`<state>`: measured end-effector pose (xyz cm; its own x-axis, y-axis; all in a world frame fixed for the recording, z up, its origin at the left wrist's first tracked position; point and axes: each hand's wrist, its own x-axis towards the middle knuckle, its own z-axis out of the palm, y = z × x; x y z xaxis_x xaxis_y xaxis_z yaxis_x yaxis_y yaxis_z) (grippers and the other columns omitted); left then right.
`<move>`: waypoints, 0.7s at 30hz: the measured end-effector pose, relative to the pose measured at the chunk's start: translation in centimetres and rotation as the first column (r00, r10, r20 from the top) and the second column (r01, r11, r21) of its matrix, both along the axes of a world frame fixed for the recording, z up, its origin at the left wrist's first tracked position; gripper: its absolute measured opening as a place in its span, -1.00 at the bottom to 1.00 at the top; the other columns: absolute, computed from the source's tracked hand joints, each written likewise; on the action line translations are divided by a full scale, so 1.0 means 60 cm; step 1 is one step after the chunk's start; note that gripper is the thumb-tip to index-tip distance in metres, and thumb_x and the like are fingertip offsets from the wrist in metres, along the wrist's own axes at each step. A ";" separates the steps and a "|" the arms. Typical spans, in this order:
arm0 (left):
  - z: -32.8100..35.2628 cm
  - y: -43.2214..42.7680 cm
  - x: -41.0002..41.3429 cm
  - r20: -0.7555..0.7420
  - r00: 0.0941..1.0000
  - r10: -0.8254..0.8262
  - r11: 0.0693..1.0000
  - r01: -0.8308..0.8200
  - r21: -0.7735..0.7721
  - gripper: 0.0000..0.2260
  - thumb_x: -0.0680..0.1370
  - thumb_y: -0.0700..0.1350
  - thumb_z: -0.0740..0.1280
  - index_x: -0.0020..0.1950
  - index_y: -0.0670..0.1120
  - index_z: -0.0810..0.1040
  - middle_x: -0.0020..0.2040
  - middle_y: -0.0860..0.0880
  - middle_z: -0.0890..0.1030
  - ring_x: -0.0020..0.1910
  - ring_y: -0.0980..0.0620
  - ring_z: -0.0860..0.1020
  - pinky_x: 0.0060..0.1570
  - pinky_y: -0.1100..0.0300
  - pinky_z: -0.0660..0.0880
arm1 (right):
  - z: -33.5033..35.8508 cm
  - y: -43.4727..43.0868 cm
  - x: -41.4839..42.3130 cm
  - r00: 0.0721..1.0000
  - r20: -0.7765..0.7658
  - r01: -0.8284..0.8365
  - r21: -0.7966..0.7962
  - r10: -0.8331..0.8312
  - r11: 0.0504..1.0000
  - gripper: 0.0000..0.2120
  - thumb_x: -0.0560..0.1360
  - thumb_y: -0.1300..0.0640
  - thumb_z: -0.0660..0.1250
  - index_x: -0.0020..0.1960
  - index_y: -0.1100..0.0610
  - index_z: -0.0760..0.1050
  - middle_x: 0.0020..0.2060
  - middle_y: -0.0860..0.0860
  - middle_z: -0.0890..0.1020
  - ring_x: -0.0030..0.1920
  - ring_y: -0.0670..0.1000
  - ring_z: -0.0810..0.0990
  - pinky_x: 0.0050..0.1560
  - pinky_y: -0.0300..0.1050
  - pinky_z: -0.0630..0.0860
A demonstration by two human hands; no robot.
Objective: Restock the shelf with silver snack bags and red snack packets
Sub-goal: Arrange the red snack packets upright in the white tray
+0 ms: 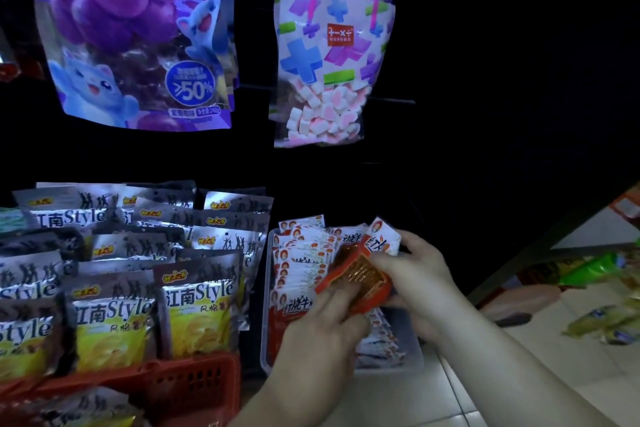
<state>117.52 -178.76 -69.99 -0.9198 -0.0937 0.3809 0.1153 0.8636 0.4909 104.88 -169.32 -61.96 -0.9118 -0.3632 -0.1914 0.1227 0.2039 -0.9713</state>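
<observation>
Your left hand [322, 329] and right hand [417, 276]: fingers grip one red snack packet [360, 282]. Clear tray [410, 347] beneath the fingers, silver snack bags [197, 315] to their left.

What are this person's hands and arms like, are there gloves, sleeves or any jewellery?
No gloves: the left hand and the right hand are both bare. The forearms are bare too, with no sleeve in view down to the picture's edge. No ring, watch or bracelet shows, though the light is dim and the picture a little blurred, so something small could be missed.
</observation>
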 end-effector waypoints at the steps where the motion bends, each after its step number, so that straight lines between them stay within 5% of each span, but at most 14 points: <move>1: -0.007 -0.001 -0.002 0.047 0.999 -0.027 0.996 0.022 0.089 -0.87 0.47 -0.13 0.25 -0.09 0.07 0.54 0.48 0.08 0.41 0.35 0.09 0.48 -0.15 0.17 0.62 | -0.011 0.002 -0.013 0.998 -0.061 0.021 0.063 -0.017 0.998 -0.68 0.53 0.43 0.34 0.05 0.02 0.61 -0.16 0.12 0.75 -0.15 0.21 0.74 -0.18 0.27 0.66; 3: -0.025 -0.014 -0.012 0.147 0.989 -0.025 0.971 -0.012 0.240 -0.84 0.50 -0.10 0.19 -0.06 0.08 0.55 0.51 0.19 0.37 0.39 0.16 0.45 0.10 0.31 0.49 | -0.035 0.007 -0.043 0.979 -0.202 0.005 0.193 0.035 0.981 -0.72 0.56 0.39 0.30 0.03 0.03 0.61 -0.22 0.11 0.72 -0.17 0.24 0.70 -0.21 0.14 0.64; 6: -0.048 -0.045 -0.045 0.241 0.968 0.066 0.918 -0.154 0.367 -0.82 0.56 -0.15 0.24 0.02 0.09 0.58 0.41 0.16 0.45 0.35 0.11 0.47 0.16 0.30 0.47 | -0.082 0.004 -0.089 0.916 -0.331 -0.094 0.367 0.225 0.925 -0.77 0.62 0.25 0.31 -0.13 -0.03 0.54 -0.34 0.03 0.53 -0.35 0.10 0.48 -0.25 -0.04 0.44; 8: -0.064 -0.066 -0.073 0.305 0.945 0.117 0.906 -0.227 0.356 -0.77 0.60 -0.19 0.29 0.18 0.07 0.59 0.37 0.14 0.45 0.31 0.14 0.47 0.16 0.35 0.39 | -0.117 -0.007 -0.122 0.872 -0.369 -0.139 0.444 0.321 0.885 -0.76 0.62 0.23 0.33 -0.15 -0.04 0.53 -0.28 0.01 0.55 -0.24 0.04 0.54 -0.12 -0.05 0.47; 11: -0.097 -0.084 -0.117 0.354 0.926 0.129 0.876 -0.274 0.396 -0.61 0.62 -0.18 0.31 0.44 0.07 0.45 0.46 0.13 0.39 0.33 0.14 0.46 0.17 0.35 0.36 | -0.175 -0.010 -0.168 0.832 -0.395 -0.111 0.570 0.390 0.814 -0.89 0.62 0.14 0.38 0.07 -0.01 0.65 -0.01 -0.02 0.69 0.03 0.04 0.66 0.12 0.00 0.61; 13: -0.120 -0.084 -0.146 0.382 0.918 0.105 0.831 -0.292 0.474 -0.54 0.62 -0.16 0.32 0.51 0.10 0.38 0.47 0.11 0.39 0.34 0.11 0.45 0.18 0.26 0.43 | -0.210 0.000 -0.185 0.815 -0.295 -0.162 0.710 0.499 0.685 -0.85 0.61 0.14 0.38 0.14 -0.03 0.66 0.08 -0.05 0.68 0.09 -0.01 0.64 0.14 0.01 0.62; 16: -0.147 -0.084 -0.172 0.439 0.894 0.086 0.765 -0.342 0.546 -0.57 0.62 -0.16 0.31 0.46 0.14 0.41 0.37 0.13 0.46 0.28 0.18 0.46 0.19 0.20 0.51 | -0.242 0.007 -0.193 0.729 0.148 -0.451 0.838 0.668 0.307 -0.73 0.53 0.20 0.41 0.21 0.01 0.64 0.11 -0.02 0.69 0.10 0.02 0.65 0.07 -0.11 0.60; 17: -0.154 -0.088 -0.178 0.442 0.892 0.097 0.757 -0.354 0.549 -0.60 0.62 -0.17 0.30 0.42 0.15 0.44 0.33 0.14 0.49 0.27 0.20 0.48 0.19 0.17 0.54 | -0.243 0.005 -0.199 0.707 0.236 -0.523 0.809 0.667 0.269 -0.74 0.49 0.19 0.43 0.17 0.03 0.66 0.06 0.00 0.70 0.06 0.02 0.67 -0.01 -0.15 0.57; 19: -0.160 -0.098 -0.185 0.428 0.896 0.116 0.755 -0.359 0.548 -0.66 0.63 -0.19 0.28 0.33 0.16 0.49 0.23 0.15 0.53 0.17 0.27 0.51 0.09 0.14 0.61 | -0.236 -0.011 -0.218 0.764 0.132 -0.495 0.747 0.631 0.443 -0.86 0.48 0.07 0.50 0.04 -0.02 0.67 -0.04 -0.04 0.69 -0.02 -0.03 0.66 -0.04 -0.16 0.56; 21: -0.164 -0.107 -0.191 0.431 0.892 0.134 0.758 -0.372 0.535 -0.66 0.64 -0.21 0.25 0.35 0.12 0.51 0.22 0.10 0.56 0.13 0.09 0.61 -0.01 0.08 0.64 | -0.237 -0.029 -0.252 0.816 -0.255 -0.178 0.744 0.519 0.644 -0.79 0.50 -0.02 0.49 0.12 -0.07 0.61 0.06 -0.09 0.62 0.09 -0.05 0.61 0.07 -0.07 0.58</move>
